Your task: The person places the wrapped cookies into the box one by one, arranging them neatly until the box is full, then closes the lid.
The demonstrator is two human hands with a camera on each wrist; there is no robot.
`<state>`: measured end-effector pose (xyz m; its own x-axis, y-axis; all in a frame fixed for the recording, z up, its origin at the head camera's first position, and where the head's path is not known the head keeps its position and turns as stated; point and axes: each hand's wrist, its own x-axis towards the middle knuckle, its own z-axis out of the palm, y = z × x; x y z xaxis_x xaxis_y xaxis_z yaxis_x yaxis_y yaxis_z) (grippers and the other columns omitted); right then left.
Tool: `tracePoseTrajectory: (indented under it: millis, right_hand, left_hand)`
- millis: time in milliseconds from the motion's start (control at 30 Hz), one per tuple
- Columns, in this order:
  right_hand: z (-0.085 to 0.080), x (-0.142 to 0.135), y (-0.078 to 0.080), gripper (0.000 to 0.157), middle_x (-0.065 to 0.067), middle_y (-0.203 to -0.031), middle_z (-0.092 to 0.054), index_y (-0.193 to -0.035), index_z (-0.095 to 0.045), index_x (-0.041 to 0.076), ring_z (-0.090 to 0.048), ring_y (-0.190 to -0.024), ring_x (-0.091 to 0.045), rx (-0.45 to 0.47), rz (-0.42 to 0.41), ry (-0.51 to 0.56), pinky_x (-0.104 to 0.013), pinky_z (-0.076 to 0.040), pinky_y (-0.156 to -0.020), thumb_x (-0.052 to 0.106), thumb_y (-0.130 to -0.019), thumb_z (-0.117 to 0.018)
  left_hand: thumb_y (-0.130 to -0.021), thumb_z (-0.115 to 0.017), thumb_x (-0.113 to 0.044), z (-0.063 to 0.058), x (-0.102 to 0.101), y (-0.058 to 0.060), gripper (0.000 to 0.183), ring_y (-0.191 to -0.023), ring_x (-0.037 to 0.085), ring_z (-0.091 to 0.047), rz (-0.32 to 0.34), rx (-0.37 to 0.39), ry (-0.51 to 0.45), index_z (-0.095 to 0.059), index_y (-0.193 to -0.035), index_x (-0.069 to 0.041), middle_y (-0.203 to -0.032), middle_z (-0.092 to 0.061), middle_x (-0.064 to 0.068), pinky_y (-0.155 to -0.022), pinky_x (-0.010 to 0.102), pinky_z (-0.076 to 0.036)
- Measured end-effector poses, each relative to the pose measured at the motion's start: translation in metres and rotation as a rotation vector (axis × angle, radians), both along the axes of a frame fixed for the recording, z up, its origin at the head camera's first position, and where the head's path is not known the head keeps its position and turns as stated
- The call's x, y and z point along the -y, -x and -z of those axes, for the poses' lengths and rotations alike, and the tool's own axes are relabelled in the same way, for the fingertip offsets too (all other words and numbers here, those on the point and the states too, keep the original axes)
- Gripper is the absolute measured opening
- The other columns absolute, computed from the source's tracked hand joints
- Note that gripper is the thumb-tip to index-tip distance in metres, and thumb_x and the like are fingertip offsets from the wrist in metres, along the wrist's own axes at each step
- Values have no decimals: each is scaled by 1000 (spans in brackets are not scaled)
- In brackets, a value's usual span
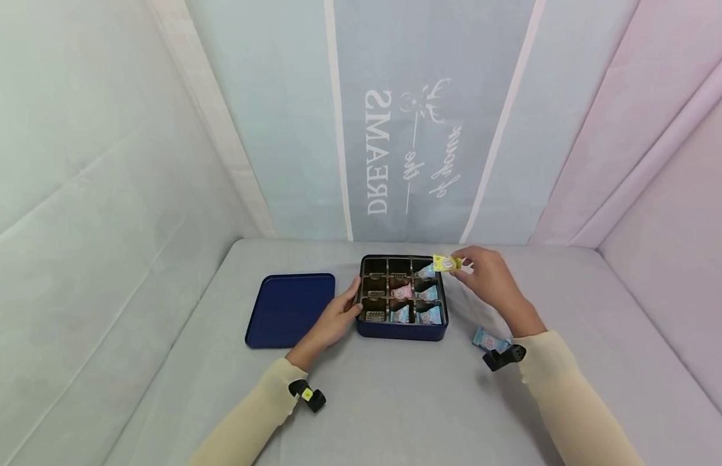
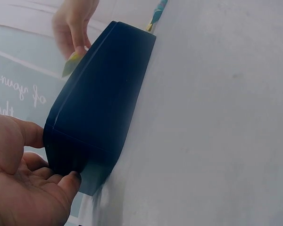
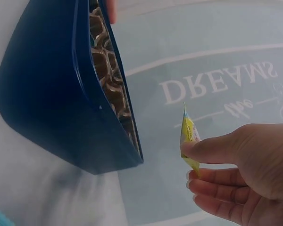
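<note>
A dark blue tin box [image 1: 402, 331] stands with a black divided tray inside. Small blue-wrapped candies [image 1: 429, 316] lie down its right column and in the near middle compartment. One pink-wrapped candy [image 1: 402, 292] sits in the centre compartment. My left hand [image 1: 338, 316] grips the box's left side, thumb and fingers against its wall [image 2: 99, 89]. Between thumb and fingertips, my right hand [image 1: 486, 275] pinches a yellow-wrapped candy [image 1: 446, 263], held above the far right corner of the box. In the right wrist view that yellow candy [image 3: 188, 136] is apart from the box.
Left of the box, a dark blue lid [image 1: 291, 310] lies flat on the grey cloth. Another blue-wrapped candy [image 1: 489, 340] lies on the cloth beneath my right wrist. A printed fabric wall [image 1: 419, 129] rises behind the table, with pale fabric walls on both sides.
</note>
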<state>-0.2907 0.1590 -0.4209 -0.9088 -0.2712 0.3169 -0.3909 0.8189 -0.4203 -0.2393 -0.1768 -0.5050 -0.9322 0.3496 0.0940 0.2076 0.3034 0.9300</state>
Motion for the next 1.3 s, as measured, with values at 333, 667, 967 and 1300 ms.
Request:
tracePoseTrajectory:
  millis: [333,667,967,1300]
  right_hand:
    - [8,12,0,33,-18,-110,-73,-118,-72,-1,-69,-95,-33,-9,-29,-17,-49,-58,-74,9,-87,-81]
    - [9,24,-1,32,-16,-112,-73,-116,-73,1,-69,-94,-31,-9,-35,-34,-48,-58,-76,12,-87,-82]
    - [12,29,7,36,-17,-110,-73,-119,-72,-1,-69,-92,-31,-23,-44,-42,-46,-58,-72,13,-88,-81]
    - [13,39,10,31,-16,-108,-73,-116,-74,-1,-69,-91,-31,-32,-78,-47,-44,-56,-70,12,-88,-81]
  left_hand:
    - [-109,-46,-9,0,1,-2,65,-155,24,-9,3,1,6,-11,-163,-8,-169,-6,12,-122,49,-22]
    - [-109,-47,-8,-5,-1,-7,64,-155,24,-10,-11,5,1,-13,-162,-8,-169,-8,11,-122,48,-22]
    - [-109,-46,-12,-1,0,-2,64,-155,21,-9,-9,-4,19,-12,-163,-11,-169,-7,10,-122,47,-22]
    - [-110,-45,-12,-2,0,-2,64,-155,21,-8,-5,2,22,-11,-163,-10,-170,-6,10,-122,46,-21]
